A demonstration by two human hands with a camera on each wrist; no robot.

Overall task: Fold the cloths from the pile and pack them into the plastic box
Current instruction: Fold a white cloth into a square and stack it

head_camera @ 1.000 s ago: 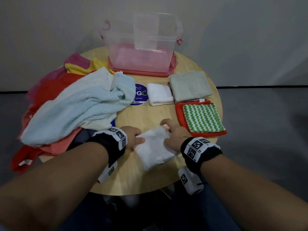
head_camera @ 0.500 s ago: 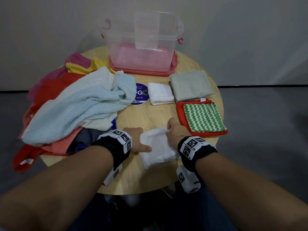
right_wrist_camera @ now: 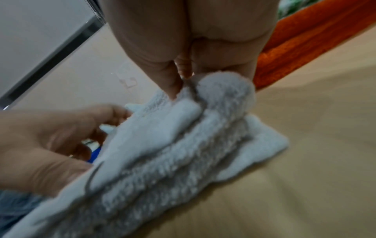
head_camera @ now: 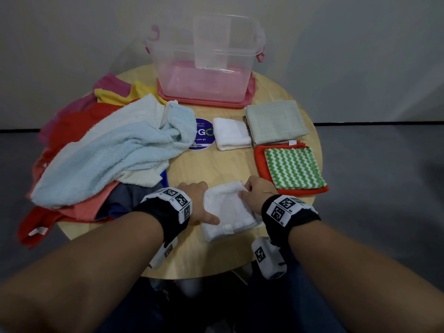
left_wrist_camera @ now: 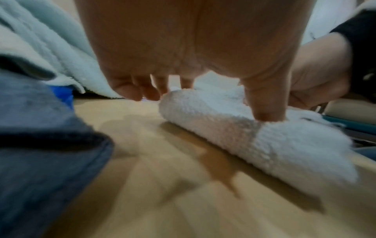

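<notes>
At the near edge of the round wooden desk (head_camera: 216, 169), I see a small white cloth (head_camera: 228, 210) lying folded between my two hands. My left hand (head_camera: 197, 200) sits at the cloth's left side: its thumb presses down on the top near the front corner, and its fingers curl over the far left edge, so it grips the cloth. My right hand (head_camera: 257, 193) is at the far right corner, where thumb and fingertips pinch together on a raised fold of the fabric. From the right wrist view the cloth (right_wrist_camera: 183, 145) shows several stacked layers, with the lowest layer sticking out onto the desk to the right.

To the left, a loose pile (head_camera: 79, 164) of cloths spreads over the desk edge, with a pale blue towel (head_camera: 108, 159) on top and red, pink, yellow and dark grey pieces beneath. At the far side stands the clear plastic box (head_camera: 206, 68), open, on a pink lid (head_camera: 204, 102); it appears to hold no cloths, though I cannot be sure. In front of it lie folded cloths: a second white one (head_camera: 231, 137), a grey-green one (head_camera: 276, 121) just beside it, and nearer to me a green-and-white zigzag one (head_camera: 294, 168) lying on an orange one (head_camera: 260, 162). A round blue sticker (head_camera: 203, 138) shows partly under the blue towel.
</notes>
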